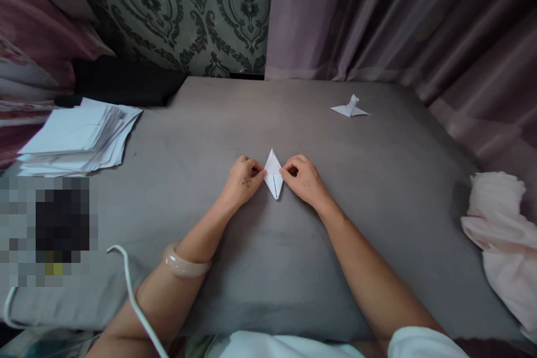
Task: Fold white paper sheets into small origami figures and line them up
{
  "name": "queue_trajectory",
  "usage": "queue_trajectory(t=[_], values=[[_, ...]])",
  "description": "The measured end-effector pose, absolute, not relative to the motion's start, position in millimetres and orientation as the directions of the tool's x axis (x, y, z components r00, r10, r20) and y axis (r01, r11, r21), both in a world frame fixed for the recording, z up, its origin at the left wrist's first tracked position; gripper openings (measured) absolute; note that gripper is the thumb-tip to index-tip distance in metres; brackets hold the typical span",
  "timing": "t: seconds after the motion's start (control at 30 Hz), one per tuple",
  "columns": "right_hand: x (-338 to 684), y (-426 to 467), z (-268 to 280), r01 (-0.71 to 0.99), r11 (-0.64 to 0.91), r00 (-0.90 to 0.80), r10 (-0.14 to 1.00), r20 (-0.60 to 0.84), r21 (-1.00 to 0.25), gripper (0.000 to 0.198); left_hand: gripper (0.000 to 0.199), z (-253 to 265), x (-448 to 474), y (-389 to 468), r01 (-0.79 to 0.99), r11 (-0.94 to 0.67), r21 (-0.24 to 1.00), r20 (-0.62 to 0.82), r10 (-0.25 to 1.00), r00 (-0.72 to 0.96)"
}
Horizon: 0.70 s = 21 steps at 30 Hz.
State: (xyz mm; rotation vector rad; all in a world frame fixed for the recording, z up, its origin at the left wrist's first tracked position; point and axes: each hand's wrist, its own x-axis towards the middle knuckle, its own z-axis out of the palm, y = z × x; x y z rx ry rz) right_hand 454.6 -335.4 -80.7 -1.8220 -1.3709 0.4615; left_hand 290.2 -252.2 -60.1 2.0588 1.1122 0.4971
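A small white folded paper [273, 168] in a diamond shape lies between my hands at the middle of the grey surface. One tip points away from me, and a slit runs down its near half. My left hand [245, 180] pinches its left corner between thumb and finger. At the opposite corner, my right hand [304, 178] pinches the paper the same way. Farther back on the right sits a finished-looking white paper bird [351, 107] with its wings spread, away from both hands.
A stack of white paper sheets [75, 137] lies at the left, near a black cloth-like item [126, 83]. A pale pink cloth [499, 235] is bunched at the right edge. A white cable [132, 291] crosses my left forearm. Curtains [335, 17] hang behind.
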Motion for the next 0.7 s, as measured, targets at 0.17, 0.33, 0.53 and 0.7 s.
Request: queue_trajectory(t=[0.17,0.33,0.53,0.7], values=[[454,-334,-79,0.592,-0.120,0.364,0.922,0.131,-0.797,0.012,0.009,-64,289,-250,0.541,-0.369,0.756,0.007,0.831,0.557],[454,-332,-79,0.580,-0.168,0.395,0.914,0.095,-0.797,0.006,0.017,-71,287,-251,0.472,-0.587,0.657,0.160,0.721,0.674],[467,-329,-80,0.446,-0.235,0.428,0.904,-0.025,-0.864,0.016,0.045,-70,287,-252,0.350,-0.847,0.400,0.173,0.445,0.879],[462,-328,-78,0.432,-0.266,0.469,0.882,-0.037,-0.862,0.016,0.048,-72,288,-251,0.331,-0.868,0.372,0.163,0.412,0.897]])
